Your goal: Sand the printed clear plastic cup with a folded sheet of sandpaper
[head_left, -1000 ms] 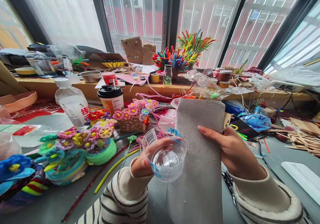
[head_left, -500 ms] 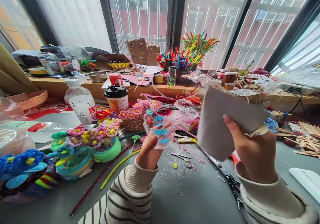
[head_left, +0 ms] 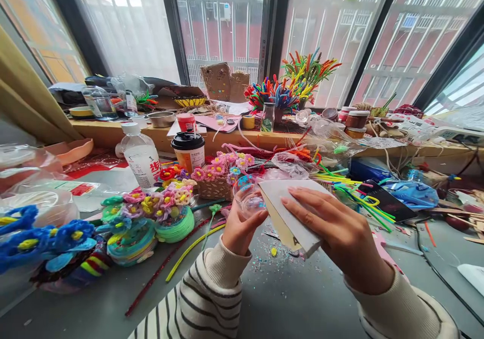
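My left hand [head_left: 242, 230] is closed round a clear plastic cup [head_left: 247, 198] with blue lettering, which is tilted. A folded piece of pale grey card [head_left: 278, 190] with a cream inner side is in my right hand [head_left: 340, 235], its fingers flat along the top face. The card's left edge meets the cup's side and lies close to my left thumb; whether they touch I cannot tell. Below the card, small scissors [head_left: 271, 234] are mostly hidden. A yellow scrap [head_left: 274, 251] and glitter specks are scattered on the grey table [head_left: 272, 308].
Pipe-cleaner flowers [head_left: 162, 203] crowd the left, near a water bottle [head_left: 140, 157] and a lidded paper cup [head_left: 188, 152]. Loose green and yellow pipe cleaners [head_left: 363, 198] lie at right, beside a blue packet [head_left: 412, 193]. A black cable [head_left: 442, 273] runs along the right side.
My right hand has brought the card leftward and down to the cup, and it is now tilted with its cream inner side showing. The cup stays in my left hand. The view has shifted slightly.
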A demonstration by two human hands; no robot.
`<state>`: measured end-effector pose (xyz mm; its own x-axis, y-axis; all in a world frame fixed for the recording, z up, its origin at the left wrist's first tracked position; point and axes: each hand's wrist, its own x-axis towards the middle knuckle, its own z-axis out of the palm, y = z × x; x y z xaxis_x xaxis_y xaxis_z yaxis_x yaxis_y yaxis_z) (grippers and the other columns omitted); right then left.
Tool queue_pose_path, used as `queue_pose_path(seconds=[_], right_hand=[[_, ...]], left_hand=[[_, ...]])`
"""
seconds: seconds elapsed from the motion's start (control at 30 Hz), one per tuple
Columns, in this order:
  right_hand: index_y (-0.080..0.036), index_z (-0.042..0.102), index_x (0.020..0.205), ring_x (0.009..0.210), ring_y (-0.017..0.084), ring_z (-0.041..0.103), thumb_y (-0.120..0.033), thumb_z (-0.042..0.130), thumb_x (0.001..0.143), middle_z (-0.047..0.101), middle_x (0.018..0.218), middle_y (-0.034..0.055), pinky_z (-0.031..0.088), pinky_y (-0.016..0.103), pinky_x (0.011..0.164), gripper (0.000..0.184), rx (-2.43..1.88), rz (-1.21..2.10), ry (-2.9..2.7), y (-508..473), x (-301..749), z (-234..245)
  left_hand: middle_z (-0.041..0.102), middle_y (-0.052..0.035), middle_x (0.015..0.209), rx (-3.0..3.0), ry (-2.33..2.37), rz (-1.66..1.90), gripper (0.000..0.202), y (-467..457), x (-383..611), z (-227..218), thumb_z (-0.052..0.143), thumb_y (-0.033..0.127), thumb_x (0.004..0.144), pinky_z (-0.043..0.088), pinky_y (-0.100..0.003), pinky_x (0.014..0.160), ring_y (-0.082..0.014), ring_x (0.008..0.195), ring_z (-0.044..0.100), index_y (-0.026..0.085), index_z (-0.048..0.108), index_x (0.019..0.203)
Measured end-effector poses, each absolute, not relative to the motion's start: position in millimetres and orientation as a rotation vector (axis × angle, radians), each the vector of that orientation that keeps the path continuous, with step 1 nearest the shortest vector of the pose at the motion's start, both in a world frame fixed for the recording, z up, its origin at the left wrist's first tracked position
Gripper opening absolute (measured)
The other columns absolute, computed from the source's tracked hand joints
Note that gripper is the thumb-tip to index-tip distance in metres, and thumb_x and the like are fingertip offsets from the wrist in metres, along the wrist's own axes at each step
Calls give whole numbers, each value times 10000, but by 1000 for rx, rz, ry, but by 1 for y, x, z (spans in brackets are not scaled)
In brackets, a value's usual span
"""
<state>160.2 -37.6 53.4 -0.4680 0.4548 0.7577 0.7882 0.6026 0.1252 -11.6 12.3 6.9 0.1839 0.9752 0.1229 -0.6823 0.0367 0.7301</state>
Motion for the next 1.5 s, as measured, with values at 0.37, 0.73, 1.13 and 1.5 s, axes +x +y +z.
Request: queue_pose_path(seconds=[0.37, 0.73, 1.13, 1.5], right_hand=[[-245, 473, 1242, 1097, 201, 527, -81, 415, 824, 576, 1186, 68, 453, 385, 924, 453, -1083, -712, -2019, -31, 178, 55], [-275, 462, 1247, 1088, 194, 535, -70, 436, 810, 588, 1163, 57, 456, 365, 919, 483, -1043, -610, -2033, -32, 171, 55], [-239, 479, 1237, 1091, 183, 529, -2, 351, 737, 573, 1186, 38, 436, 358, 939, 568, -1147, -494, -1896, -28, 174, 44], [-131, 524, 1179, 1074, 150, 545, 26, 351, 677, 604, 1147, 48, 440, 287, 938, 553, -1260, -419, -1931, -38, 149, 37]], left_hand=[[564, -49, 1009, 924, 510, 1539, 617, 14, -7, 4, 779, 120, 491, 428, -362, 887, -217, 1012, 559, 207, 455, 1008], [501, -57, 1107, 932, 582, 1635, 706, 14, -8, 6, 793, 107, 450, 410, -402, 912, -251, 1030, 563, 242, 411, 1029], [341, -65, 1294, 1100, 672, 1805, 721, 10, -7, 5, 763, 50, 492, 430, -365, 942, -256, 1111, 504, 273, 378, 1058], [401, -94, 1212, 1762, 697, 2212, 715, 29, -14, -18, 735, 117, 543, 454, -473, 891, -288, 1151, 443, 244, 386, 1154]])
